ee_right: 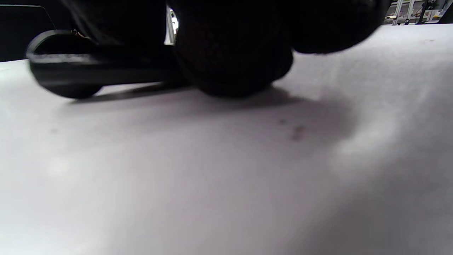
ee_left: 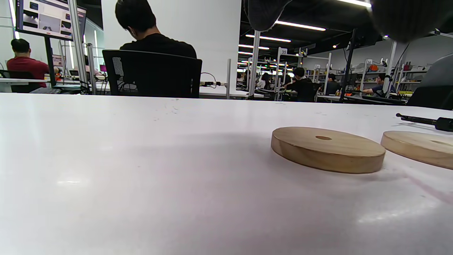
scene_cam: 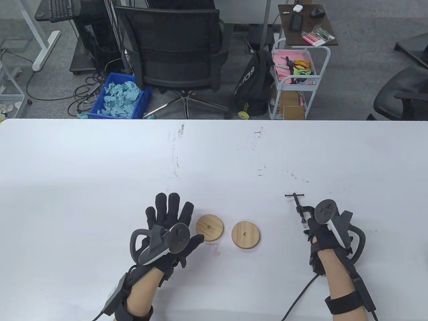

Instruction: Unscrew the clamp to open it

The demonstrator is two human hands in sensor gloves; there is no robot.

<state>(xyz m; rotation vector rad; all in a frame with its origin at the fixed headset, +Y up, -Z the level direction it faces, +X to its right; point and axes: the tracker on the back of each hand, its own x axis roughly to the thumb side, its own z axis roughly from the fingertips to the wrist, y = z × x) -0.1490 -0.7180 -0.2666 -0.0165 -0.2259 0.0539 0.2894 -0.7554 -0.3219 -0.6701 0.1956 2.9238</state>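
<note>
A small black metal clamp (scene_cam: 302, 210) lies on the white table at the right, its screw and T-handle (scene_cam: 294, 195) pointing away from me. My right hand (scene_cam: 316, 232) holds the clamp's frame; the tracker hides its fingers. In the right wrist view the gloved fingers (ee_right: 233, 53) wrap the dark clamp frame (ee_right: 67, 71) close to the table. My left hand (scene_cam: 170, 217) is open with fingers spread, hovering just left of the wooden discs and holding nothing. The clamp's handle tip shows in the left wrist view (ee_left: 424, 121).
Two round wooden discs with centre holes lie between the hands, one (scene_cam: 209, 227) by my left hand and one (scene_cam: 245, 234) to its right; both show in the left wrist view (ee_left: 327, 148) (ee_left: 419, 147). A black office chair (scene_cam: 177, 53) stands beyond the table's far edge.
</note>
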